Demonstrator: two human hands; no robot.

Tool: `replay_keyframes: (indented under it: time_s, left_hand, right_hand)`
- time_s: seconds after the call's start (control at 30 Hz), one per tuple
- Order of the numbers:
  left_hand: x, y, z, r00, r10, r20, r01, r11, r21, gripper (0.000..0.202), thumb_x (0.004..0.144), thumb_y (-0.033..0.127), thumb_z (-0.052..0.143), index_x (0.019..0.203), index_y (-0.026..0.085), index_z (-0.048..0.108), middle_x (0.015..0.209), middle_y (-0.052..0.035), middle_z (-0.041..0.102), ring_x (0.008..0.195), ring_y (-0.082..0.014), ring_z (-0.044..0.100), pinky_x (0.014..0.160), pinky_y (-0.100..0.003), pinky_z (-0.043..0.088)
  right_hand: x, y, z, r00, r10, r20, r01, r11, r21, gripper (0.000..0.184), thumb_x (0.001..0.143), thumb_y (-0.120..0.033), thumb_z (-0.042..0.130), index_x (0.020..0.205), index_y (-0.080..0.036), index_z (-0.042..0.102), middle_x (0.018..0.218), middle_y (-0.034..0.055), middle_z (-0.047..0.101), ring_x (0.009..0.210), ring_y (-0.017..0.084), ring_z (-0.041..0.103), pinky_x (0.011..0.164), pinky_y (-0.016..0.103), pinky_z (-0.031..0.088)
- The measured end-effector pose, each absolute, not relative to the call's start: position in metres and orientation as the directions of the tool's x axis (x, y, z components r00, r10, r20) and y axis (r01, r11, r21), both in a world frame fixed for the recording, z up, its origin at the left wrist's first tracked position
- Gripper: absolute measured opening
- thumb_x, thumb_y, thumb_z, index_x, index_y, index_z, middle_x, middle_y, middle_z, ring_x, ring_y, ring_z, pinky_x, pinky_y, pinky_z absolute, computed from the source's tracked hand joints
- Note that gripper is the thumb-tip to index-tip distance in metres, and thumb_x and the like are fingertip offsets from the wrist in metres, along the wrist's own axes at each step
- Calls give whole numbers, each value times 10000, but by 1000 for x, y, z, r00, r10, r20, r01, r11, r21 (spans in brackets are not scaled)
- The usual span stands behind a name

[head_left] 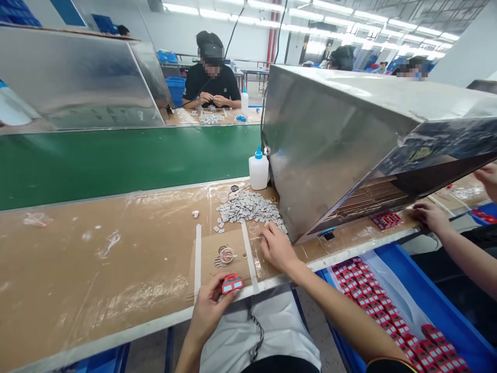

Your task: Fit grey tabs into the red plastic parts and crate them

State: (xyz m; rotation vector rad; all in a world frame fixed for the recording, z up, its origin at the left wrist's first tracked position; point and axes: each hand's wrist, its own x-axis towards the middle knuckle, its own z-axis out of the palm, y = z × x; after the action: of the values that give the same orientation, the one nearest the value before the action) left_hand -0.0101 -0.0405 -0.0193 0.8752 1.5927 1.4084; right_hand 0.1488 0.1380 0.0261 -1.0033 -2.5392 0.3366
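The fingers [216,296] of the left hand [207,311] pinch a red part [232,284] just inside the bench's [77,259] near edge. The right hand [276,248] rests on the bench, fingers slightly spread, just beside a pile of grey chips [248,207]. Between the hands lies a cardboard patch [213,254] holding a copper coil [225,255]. Open bench stretches left; a steel hood [330,150] hems in the right.

Steel hood [334,140] beside right hand [276,247], glue bottle [258,170] behind gray pieces [248,207]
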Motion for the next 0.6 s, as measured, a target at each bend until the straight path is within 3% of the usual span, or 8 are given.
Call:
replay_keyframes:
  time_s: [0.17,0.33,0.47,0.6]
  left_hand:
    - [-4,-41,-16,-424,889,-174,-81,155,985,610,686,525,841,1158,193,644,992,-90,792,858,-255,783,844,-373,649]
    - [3,-34,-8,-388,911,-140,-21,144,989,409,734,457,810,994,191,642,954,-89,789,873,-245,778,838,-354,641]
    - [9,-24,-6,-325,933,-152,-49,144,988,433,703,407,824,1019,186,628,955,-93,794,875,-250,781,833,-362,640]
    - [13,-20,-5,-321,925,-203,-82,186,979,525,708,352,822,1141,198,568,962,-79,802,877,-238,784,853,-374,632]
  right_hand:
    - [184,111,14,-586,754,297,529,634,-564,253,850,-64,481,919,-205,679,864,34,596,680,156,598,645,262,504]
    - [203,99,8,-560,792,244,527,568,-632,259,843,-45,486,934,-205,668,866,34,629,700,164,634,677,270,531]
    - [205,95,10,-589,794,153,597,555,-580,285,858,-37,521,1068,-180,650,923,63,676,788,198,670,731,301,551]
    - [191,93,17,-683,730,-1,663,621,-418,235,873,-11,526,956,-185,660,950,95,689,846,234,672,753,330,540]
